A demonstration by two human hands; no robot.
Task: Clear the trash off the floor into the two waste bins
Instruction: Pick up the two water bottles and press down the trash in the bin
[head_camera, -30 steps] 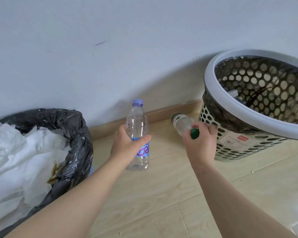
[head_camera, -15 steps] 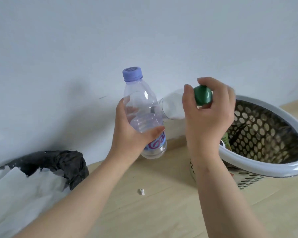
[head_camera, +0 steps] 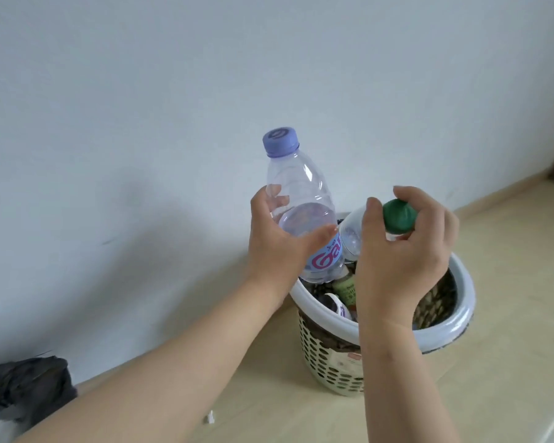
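Nearest, down below the left wrist, a small white scrap (head_camera: 210, 417) on the wooden floor (head_camera: 509, 362), with boards open all round it. Far off to the left of the left hand (head_camera: 277, 247), at the bottom corner, only the crumpled edge of a black bin bag (head_camera: 26, 383), cut off by the frame.

Left hand wrapped round the middle of the purple-capped bottle (head_camera: 301, 193), with the thumb across the front and fingers visible through the clear plastic behind. Held nearly upright, cap tipped a little left, base just above the near-left rim of the white perforated bin (head_camera: 461, 318).

Just to its right, the right hand (head_camera: 400, 260), curled over the neck of the green-capped bottle (head_camera: 352, 235) and pinching close under the cap. Body slanted down and left toward the other bottle; touching or only just apart, cannot tell.

Directly under both hands, the bin's open mouth, with its rim showing on the right and far side. Beneath the right palm, inside, a green-labelled bottle (head_camera: 344, 289) among other blurred items.

Right of the right hand, a broad stretch of floor running to the baseboard (head_camera: 493, 195). Beyond both hands, plain pale wall (head_camera: 269, 75), with the bin near its foot.
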